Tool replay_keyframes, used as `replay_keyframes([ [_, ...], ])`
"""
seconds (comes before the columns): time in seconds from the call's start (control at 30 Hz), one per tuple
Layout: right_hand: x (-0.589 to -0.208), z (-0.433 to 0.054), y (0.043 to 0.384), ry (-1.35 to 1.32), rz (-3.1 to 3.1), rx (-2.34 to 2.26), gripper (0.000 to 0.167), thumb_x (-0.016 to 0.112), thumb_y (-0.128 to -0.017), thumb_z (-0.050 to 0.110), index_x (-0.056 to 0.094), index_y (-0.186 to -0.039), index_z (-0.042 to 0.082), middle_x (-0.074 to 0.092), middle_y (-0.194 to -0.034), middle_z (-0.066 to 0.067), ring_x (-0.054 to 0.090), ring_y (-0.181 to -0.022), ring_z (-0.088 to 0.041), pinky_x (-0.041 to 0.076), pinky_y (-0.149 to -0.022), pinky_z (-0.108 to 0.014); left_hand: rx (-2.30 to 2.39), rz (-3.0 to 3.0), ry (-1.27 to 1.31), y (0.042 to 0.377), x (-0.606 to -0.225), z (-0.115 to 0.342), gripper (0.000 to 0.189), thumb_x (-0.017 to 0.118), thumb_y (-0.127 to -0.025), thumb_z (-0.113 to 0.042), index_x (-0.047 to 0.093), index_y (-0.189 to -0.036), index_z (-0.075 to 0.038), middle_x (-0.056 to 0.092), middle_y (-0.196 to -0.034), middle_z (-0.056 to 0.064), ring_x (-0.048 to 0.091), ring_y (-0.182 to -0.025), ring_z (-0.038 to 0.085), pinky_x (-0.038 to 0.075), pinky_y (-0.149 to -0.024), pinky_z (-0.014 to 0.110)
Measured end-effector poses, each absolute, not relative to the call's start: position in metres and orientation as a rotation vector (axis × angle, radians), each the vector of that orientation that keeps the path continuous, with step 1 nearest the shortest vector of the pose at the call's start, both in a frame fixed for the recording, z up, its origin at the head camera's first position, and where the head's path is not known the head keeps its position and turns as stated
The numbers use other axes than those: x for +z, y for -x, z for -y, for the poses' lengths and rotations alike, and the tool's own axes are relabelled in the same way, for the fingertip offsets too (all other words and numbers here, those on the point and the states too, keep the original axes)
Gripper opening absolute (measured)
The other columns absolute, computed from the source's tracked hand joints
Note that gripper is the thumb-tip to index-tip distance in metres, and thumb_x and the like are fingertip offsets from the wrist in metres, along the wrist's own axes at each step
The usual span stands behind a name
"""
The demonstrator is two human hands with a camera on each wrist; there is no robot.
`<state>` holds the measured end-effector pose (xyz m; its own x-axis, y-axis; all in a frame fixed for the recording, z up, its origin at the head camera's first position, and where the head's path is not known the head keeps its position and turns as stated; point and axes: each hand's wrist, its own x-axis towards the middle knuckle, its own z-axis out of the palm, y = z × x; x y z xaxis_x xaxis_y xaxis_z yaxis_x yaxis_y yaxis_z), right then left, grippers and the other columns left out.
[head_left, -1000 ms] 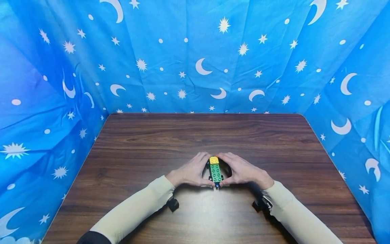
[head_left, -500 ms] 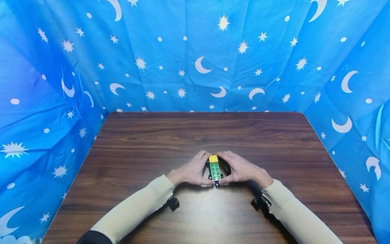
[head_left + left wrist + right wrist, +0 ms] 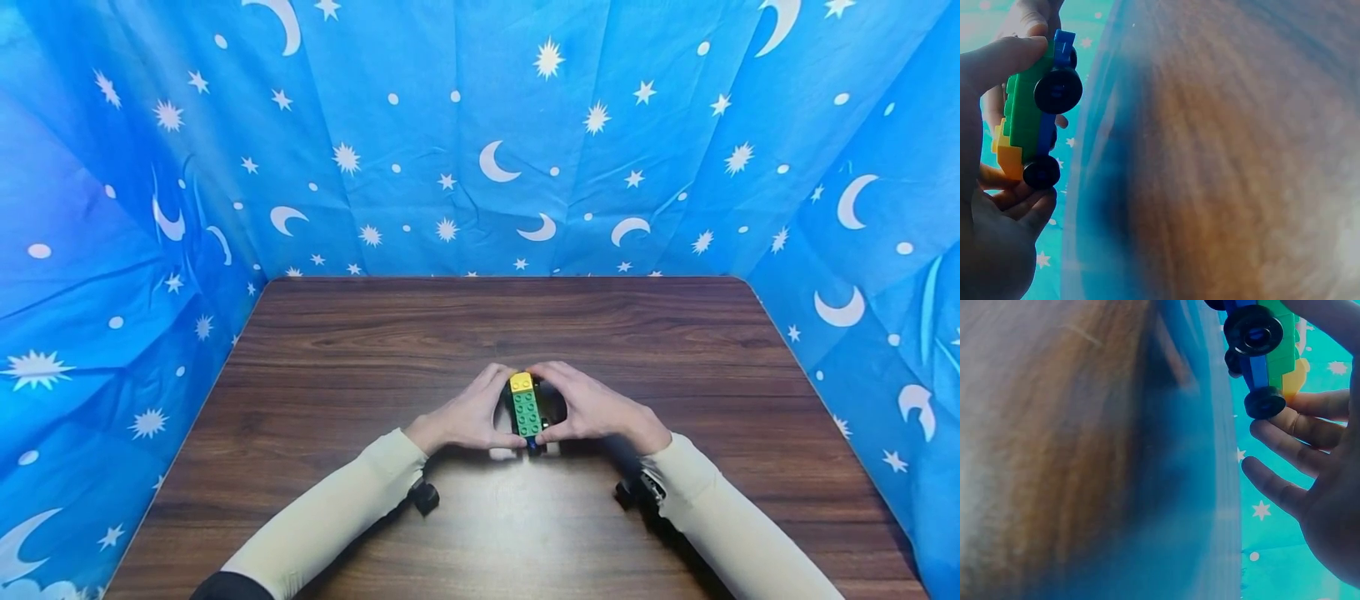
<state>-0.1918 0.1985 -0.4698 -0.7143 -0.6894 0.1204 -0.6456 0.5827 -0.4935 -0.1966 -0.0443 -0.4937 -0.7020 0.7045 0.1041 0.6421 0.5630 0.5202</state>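
A small toy car of building bricks (image 3: 526,414) is held between both hands in the middle of the table. It has a green studded body, a yellow brick at its far end, a blue base and black wheels (image 3: 1058,91). My left hand (image 3: 471,414) grips it from the left, thumb at the near end and fingertips at the yellow end. Mirroring this on the other side, my right hand (image 3: 596,407) holds the same two ends. The right wrist view shows the blue base (image 3: 1259,370) and fingers by the front wheel.
The brown wood-grain table (image 3: 375,325) spreads around the hands. A blue curtain (image 3: 420,133) with white moons and stars encloses its back and sides. Black wrist devices (image 3: 426,497) hang under both forearms, close over the tabletop.
Both hands have shifted slightly upward and left in the head view with the toy car, most of it in the last half second. Their hold stays the same.
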Motion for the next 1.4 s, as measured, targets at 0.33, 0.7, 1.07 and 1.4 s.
replay_keyframes([
  [0.33,-0.463,-0.194,0.196,1.199,-2.735,-0.834,0.099,0.081,-0.068,0.058,0.043,-0.142,0.004,0.05,-0.136,-0.009,0.053,-0.122,-0.024,0.048,-0.101,-0.047,0.879,-2.625,-1.114,0.199,-0.488,0.05,0.104,0.077,-0.072,-0.054,0.025,-0.151,-0.011,0.035,-0.14,0.005,0.042,-0.126,0.016,0.041,-0.109,0.037],
  [0.7,-0.449,-0.189,0.2,1.268,-2.785,-0.884,0.099,0.08,-0.07,0.058,0.043,-0.142,0.002,0.048,-0.136,-0.012,0.051,-0.121,-0.026,0.049,-0.099,-0.049,0.986,-2.639,-1.219,0.205,-0.473,0.055,0.101,0.081,-0.071,-0.046,0.027,-0.147,-0.007,0.038,-0.138,0.008,0.045,-0.123,0.017,0.044,-0.106,0.036],
  [1.07,-0.438,-0.183,0.202,1.31,-2.816,-0.892,0.097,0.083,-0.069,0.053,0.042,-0.143,0.003,0.046,-0.135,-0.011,0.049,-0.12,-0.024,0.048,-0.099,-0.047,1.055,-2.625,-1.245,0.206,-0.466,0.058,0.097,0.078,-0.072,-0.042,0.026,-0.148,-0.01,0.036,-0.139,0.007,0.046,-0.121,0.016,0.046,-0.103,0.037],
  [1.4,-0.434,-0.181,0.201,1.318,-2.791,-0.932,0.097,0.083,-0.07,0.05,0.041,-0.144,0.002,0.044,-0.138,-0.012,0.048,-0.123,-0.025,0.048,-0.1,-0.049,1.144,-2.624,-1.245,0.204,-0.468,0.061,0.095,0.077,-0.07,-0.04,0.028,-0.145,-0.009,0.035,-0.139,0.007,0.045,-0.122,0.016,0.045,-0.105,0.039],
])
